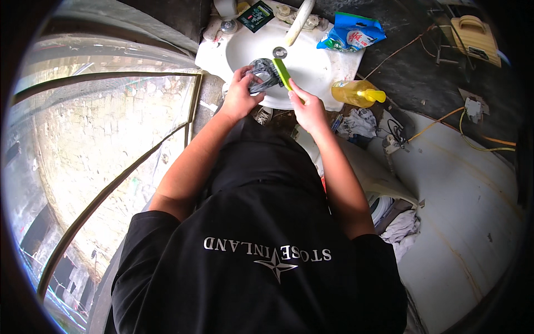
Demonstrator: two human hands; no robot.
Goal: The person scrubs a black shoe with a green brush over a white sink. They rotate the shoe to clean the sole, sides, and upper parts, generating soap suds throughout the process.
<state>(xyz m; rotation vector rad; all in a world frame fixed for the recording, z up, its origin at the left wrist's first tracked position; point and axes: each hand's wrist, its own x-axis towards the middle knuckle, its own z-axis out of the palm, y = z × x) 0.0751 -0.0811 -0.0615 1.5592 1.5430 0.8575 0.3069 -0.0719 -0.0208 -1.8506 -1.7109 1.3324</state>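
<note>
Over the near part of a white washbasin [321, 67], my left hand [242, 94] grips a dark shoe-like item [267, 69] with an opening in it; pale foam or suds seem to streak its surface, and its exact kind is hard to tell. My right hand [308, 106] holds a lime-green brush [281, 72] by its handle. The brush's dark bristles face left and touch the item's right side. Behind both hands, the metal drain [280, 52] shows in the bowl beneath a whitish tap [301, 21].
A blue packet [353, 32] and a yellow pump bottle [354, 93] lie at the basin's right. A dark green packet [255, 16] rests on the back rim. Cables [438, 121] run along the right wall. A framed window screen [112, 125] stands close on the left.
</note>
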